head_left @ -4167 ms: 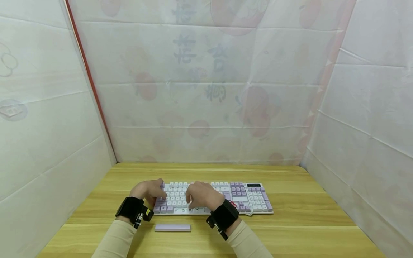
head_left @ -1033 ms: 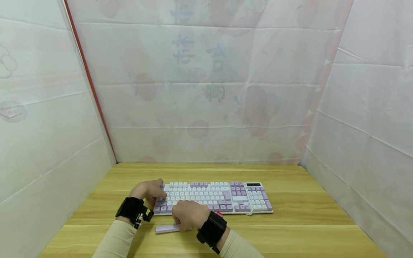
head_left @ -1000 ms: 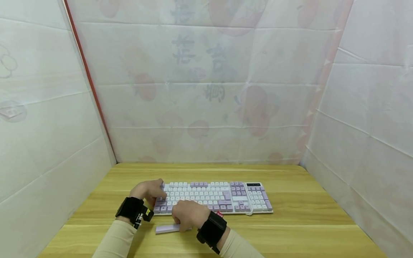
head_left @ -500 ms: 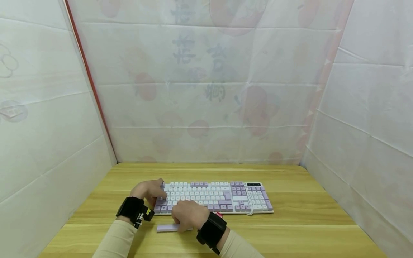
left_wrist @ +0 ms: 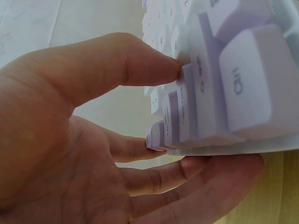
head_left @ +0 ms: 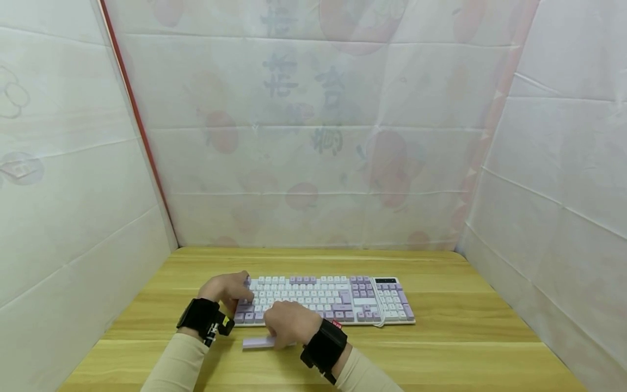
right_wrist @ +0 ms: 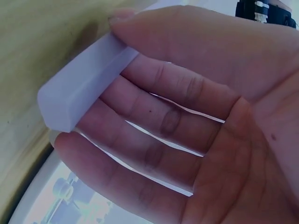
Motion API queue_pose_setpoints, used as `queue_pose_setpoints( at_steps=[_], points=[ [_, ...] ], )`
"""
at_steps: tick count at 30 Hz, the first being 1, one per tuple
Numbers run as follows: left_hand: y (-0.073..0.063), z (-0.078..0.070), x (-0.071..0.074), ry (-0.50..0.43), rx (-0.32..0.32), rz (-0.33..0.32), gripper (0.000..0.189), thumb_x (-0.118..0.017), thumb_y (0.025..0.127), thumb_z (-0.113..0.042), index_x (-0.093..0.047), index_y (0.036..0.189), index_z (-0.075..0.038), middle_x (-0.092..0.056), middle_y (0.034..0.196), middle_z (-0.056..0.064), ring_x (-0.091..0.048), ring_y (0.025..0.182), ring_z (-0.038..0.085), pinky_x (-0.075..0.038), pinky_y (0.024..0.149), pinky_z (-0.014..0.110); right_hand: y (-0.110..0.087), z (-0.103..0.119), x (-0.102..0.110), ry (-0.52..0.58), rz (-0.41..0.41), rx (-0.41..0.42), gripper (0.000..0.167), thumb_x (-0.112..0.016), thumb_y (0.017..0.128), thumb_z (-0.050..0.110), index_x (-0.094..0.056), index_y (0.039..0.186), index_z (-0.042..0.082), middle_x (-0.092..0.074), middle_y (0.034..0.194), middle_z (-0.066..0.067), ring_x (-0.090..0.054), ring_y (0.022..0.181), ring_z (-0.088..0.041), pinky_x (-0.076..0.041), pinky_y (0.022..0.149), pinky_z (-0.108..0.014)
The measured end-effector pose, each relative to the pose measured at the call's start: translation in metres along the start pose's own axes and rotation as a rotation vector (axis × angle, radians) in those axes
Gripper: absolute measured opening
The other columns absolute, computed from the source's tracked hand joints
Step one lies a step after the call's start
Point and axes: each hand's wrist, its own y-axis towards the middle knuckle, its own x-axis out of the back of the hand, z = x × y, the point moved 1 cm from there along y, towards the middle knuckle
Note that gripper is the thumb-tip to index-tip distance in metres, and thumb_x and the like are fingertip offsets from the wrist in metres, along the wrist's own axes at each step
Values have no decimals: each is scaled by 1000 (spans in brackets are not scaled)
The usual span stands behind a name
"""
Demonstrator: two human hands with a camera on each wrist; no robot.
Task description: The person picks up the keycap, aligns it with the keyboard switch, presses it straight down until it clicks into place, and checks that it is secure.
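Observation:
A white and lilac keyboard (head_left: 313, 294) lies on the wooden table. My left hand (head_left: 222, 287) grips its left end; in the left wrist view the thumb (left_wrist: 154, 67) presses the Caps Lock side of the keys while the other fingers lie along the edge and under it. Just in front of the keyboard, my right hand (head_left: 293, 322) holds a long lilac spacebar keycap (head_left: 257, 342) between thumb and fingers. Seen from the right wrist, the keycap (right_wrist: 77, 91) slants across the fingertips. Bare white switch parts (right_wrist: 63, 189) of the keyboard show below the little finger.
A white cable (head_left: 377, 305) is bundled across the keyboard near its number pad, and a small red tag (head_left: 337, 324) sticks out by the right wrist strap. The wooden table (head_left: 441, 348) meets cloth-covered walls (head_left: 313, 163) at the back and sides.
From above the keyboard, my right hand has come down to the front and taken hold of the spacebar keycap. Lately the keycap has shifted slightly right and toward the keyboard. My left hand stays put.

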Motion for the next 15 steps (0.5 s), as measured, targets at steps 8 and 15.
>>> queue_pose_setpoints(
  at_steps=[8, 15],
  points=[
    [0, 0, 1, 12, 4, -6, 70, -67, 82, -12, -38, 143, 8, -58, 112, 19, -66, 86, 28, -65, 72, 40, -1, -7, 4, 33, -11, -22, 36, -86, 79, 14, -55, 62, 19, -52, 65, 11, -44, 56, -4, -40, 48, -17],
    [0, 0, 2, 18, 0, -1, 77, -67, 82, -12, -34, 148, 9, -57, 119, 21, -66, 89, 27, -64, 74, 41, -4, -17, 10, 59, -44, -21, 39, -81, 78, 7, -50, 58, 19, -42, 60, 11, -35, 55, -5, -31, 46, -18]
  ],
)
